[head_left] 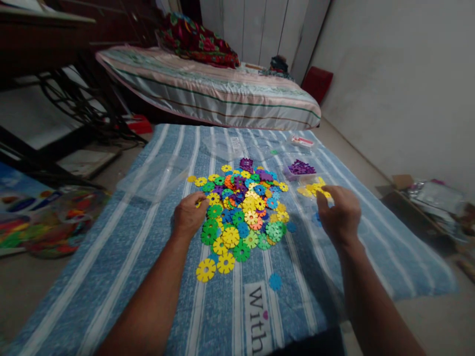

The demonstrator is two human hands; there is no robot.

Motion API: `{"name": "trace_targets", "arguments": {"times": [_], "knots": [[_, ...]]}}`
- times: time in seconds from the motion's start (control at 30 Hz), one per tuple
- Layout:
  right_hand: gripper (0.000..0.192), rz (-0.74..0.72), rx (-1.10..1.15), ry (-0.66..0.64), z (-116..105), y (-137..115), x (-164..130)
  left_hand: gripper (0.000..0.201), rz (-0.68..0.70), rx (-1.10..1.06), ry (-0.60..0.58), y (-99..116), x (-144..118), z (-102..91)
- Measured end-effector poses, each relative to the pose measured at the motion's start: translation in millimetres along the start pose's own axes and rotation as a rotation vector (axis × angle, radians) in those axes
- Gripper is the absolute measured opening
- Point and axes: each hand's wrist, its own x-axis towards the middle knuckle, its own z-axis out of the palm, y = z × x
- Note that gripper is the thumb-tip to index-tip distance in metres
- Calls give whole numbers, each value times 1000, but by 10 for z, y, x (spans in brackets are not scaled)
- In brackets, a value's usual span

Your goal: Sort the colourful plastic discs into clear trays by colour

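A heap of notched plastic discs (243, 230) in yellow, green, blue, orange and purple lies on the striped cloth. At the heap's left edge my left hand (190, 216) is closed in a pinch, with a bit of a yellow disc (199, 203) showing at its fingertips. My right hand (341, 212) is over to the right, thumb and index finger brought together at a group of yellow discs (312, 188). Yellow shows between those fingertips; the other fingers are curled. Behind that group, a clear box (301, 176) holds purple discs (301, 167).
A clear plastic sheet or lid (154, 178) lies left of the heap. At the far right corner stands a small clear box (302, 142). One blue disc (275, 282) lies near the front. Beyond is a bed (222, 99); a sewing-machine stand (70, 99) is at left.
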Motion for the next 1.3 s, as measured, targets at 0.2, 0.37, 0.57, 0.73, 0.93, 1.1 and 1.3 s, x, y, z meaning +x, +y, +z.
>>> {"name": "trace_targets", "arguments": {"times": [0.2,0.37,0.57,0.73,0.93,1.1,1.3], "knots": [[10,-174,274,-363,163,-425,-538,21,0,-1,3,-5,5,-7],[14,-182,229,-534,240,-643,-806,24,-10,-10,6,-38,7,1],[10,-167,217,-541,259,-677,-847,23,13,-18,26,-87,11,20],[13,-186,247,-509,261,-706,-841,22,10,-28,17,-62,8,0],[18,-188,311,-445,241,-738,-797,20,11,-28,20,-43,8,-16],[26,-237,318,-429,210,-728,-687,19,8,-37,19,-39,-1,-17],[24,-208,200,-663,398,-754,-89,19,6,-31,22,-15,-7,-36]]}}
